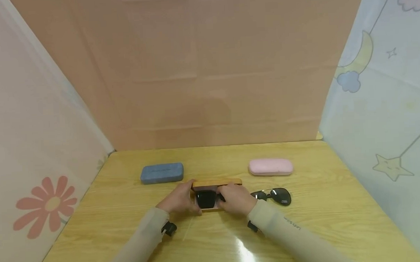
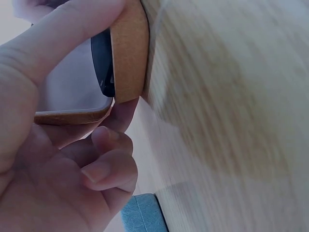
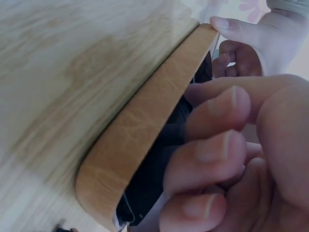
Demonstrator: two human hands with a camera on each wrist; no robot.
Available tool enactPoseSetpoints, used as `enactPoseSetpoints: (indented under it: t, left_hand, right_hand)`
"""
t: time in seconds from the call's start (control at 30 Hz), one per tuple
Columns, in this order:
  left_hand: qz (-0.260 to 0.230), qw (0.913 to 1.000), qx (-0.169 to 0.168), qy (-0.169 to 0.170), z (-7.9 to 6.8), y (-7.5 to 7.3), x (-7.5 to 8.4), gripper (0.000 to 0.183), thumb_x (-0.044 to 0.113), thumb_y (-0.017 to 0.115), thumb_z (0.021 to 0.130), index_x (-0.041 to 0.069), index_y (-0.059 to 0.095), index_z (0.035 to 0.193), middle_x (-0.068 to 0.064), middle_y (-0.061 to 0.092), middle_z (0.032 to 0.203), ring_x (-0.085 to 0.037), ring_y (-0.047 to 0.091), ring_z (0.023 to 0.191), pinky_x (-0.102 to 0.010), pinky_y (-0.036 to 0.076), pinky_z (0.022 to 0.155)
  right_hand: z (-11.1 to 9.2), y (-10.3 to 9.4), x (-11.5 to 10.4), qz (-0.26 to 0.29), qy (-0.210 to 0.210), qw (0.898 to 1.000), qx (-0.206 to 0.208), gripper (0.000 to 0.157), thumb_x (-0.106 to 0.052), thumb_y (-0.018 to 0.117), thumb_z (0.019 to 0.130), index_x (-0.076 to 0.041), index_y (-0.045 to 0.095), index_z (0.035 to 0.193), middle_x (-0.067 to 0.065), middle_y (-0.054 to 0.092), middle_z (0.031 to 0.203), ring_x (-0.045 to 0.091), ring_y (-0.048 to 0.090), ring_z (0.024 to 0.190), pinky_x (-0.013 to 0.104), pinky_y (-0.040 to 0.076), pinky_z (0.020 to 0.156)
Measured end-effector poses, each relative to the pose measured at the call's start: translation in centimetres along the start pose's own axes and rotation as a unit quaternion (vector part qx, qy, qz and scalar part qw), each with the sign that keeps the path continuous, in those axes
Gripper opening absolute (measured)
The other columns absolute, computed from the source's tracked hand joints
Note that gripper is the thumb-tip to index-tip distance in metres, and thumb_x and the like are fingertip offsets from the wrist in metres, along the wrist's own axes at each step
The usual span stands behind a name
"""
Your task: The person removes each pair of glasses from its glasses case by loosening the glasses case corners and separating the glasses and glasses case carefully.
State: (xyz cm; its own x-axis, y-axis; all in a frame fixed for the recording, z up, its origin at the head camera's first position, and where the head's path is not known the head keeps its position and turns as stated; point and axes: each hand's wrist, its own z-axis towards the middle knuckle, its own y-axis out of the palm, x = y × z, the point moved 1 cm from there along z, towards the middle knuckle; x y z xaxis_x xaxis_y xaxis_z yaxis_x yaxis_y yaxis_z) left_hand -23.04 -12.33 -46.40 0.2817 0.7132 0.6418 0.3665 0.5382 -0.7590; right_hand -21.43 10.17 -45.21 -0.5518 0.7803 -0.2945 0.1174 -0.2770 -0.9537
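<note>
An orange-brown glasses case [image 1: 217,182] with a pale lining lies on the table, its lid raised at the back. Dark sunglasses [image 1: 206,199] sit inside it. My left hand [image 1: 179,199] grips the case's left end; in the left wrist view the thumb crosses the front wall [image 2: 129,58] and other fingers reach behind. At the right half, my right hand [image 1: 237,199] reaches into the case and holds the sunglasses [image 3: 149,186] near their middle, fingers curled. Its thumb is mostly hidden in the right wrist view.
A blue glasses case [image 1: 162,173] lies at the back left and a pink one [image 1: 270,166] at the back right. Another pair of dark sunglasses [image 1: 281,196] rests just right of my right hand. A brown sheet [image 1: 212,88] hangs behind the wooden table [image 1: 324,208].
</note>
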Motion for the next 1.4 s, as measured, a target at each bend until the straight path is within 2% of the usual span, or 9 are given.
enactPoseSetpoints:
  t: [0.2,0.33,0.5,0.63,0.77,0.97,1.13,1.4]
  left_hand:
    - [0.003,1.0000,0.000,0.002,0.0,0.0,-0.1,0.093,0.027,0.097,0.062,0.008,0.049,0.140,-0.005,0.062,0.125,-0.026,0.057,0.119,-0.049,0.046,0.101]
    - [0.001,1.0000,0.003,0.005,0.1,-0.3,0.1,0.088,0.024,0.097,0.063,0.010,0.051,0.137,-0.004,0.063,0.125,-0.025,0.058,0.119,-0.049,0.046,0.102]
    - [-0.001,1.0000,0.001,-0.008,0.0,-0.2,-0.1,0.096,0.027,0.097,0.063,0.008,0.047,0.142,-0.006,0.062,0.128,-0.026,0.057,0.121,-0.049,0.045,0.103]
    - [0.000,1.0000,0.004,0.002,-0.2,-0.2,-0.2,0.095,0.026,0.097,0.062,0.008,0.048,0.141,-0.006,0.063,0.126,-0.025,0.058,0.119,-0.048,0.046,0.102]
    - [0.000,0.9998,0.013,0.015,-0.1,-0.5,-0.3,0.092,0.026,0.097,0.062,0.009,0.049,0.138,-0.005,0.063,0.123,-0.023,0.059,0.114,-0.048,0.046,0.100]
    - [0.001,0.9999,0.008,0.007,0.0,-0.7,-0.6,0.103,0.031,0.097,0.062,0.009,0.042,0.146,-0.006,0.063,0.125,-0.024,0.058,0.115,-0.049,0.046,0.100]
    - [0.001,1.0000,0.001,-0.002,0.0,-0.7,-0.5,0.115,0.031,0.097,0.063,0.009,0.031,0.155,-0.010,0.061,0.129,-0.026,0.058,0.116,-0.050,0.047,0.098]
    - [-0.002,0.9999,-0.002,-0.014,-0.1,-0.7,-0.1,0.116,0.030,0.096,0.064,0.010,0.029,0.157,-0.012,0.061,0.128,-0.027,0.058,0.115,-0.050,0.049,0.096]
  right_hand:
    - [0.4,0.4,-0.1,-0.003,-0.002,1.000,0.013,0.003,-0.016,0.073,0.083,-0.014,0.070,0.084,-0.003,0.064,0.072,0.010,0.052,0.060,0.033,0.045,0.054]
    - [0.7,0.5,-0.1,-0.007,0.002,1.000,0.021,0.009,-0.017,0.075,0.083,-0.014,0.067,0.079,-0.003,0.062,0.068,0.009,0.051,0.057,0.033,0.045,0.051]
    - [0.8,0.9,-0.2,-0.006,0.010,1.000,0.024,0.012,-0.018,0.073,0.082,-0.015,0.064,0.075,-0.005,0.057,0.063,0.009,0.048,0.054,0.031,0.042,0.049]
    - [0.9,0.9,-0.3,0.007,0.006,0.999,0.033,0.020,-0.015,0.070,0.088,-0.017,0.061,0.070,-0.007,0.051,0.059,0.008,0.042,0.051,0.028,0.038,0.047]
    - [1.2,0.5,-0.5,0.008,0.004,0.999,0.043,0.024,-0.015,0.070,0.091,-0.017,0.061,0.069,-0.007,0.050,0.058,0.007,0.040,0.050,0.027,0.036,0.045]
    - [1.5,0.3,-0.6,-0.003,0.014,0.999,0.040,0.021,-0.013,0.072,0.087,-0.018,0.062,0.068,-0.008,0.052,0.059,0.008,0.042,0.051,0.027,0.036,0.045]
    - [1.8,0.2,-0.6,-0.021,0.007,0.999,0.046,0.021,-0.013,0.071,0.086,-0.018,0.064,0.066,-0.007,0.059,0.062,0.008,0.046,0.053,0.029,0.039,0.047]
    - [1.9,0.3,-0.2,-0.037,0.000,0.999,0.039,0.022,-0.014,0.070,0.086,-0.019,0.063,0.066,-0.007,0.056,0.060,0.008,0.045,0.051,0.029,0.038,0.045]
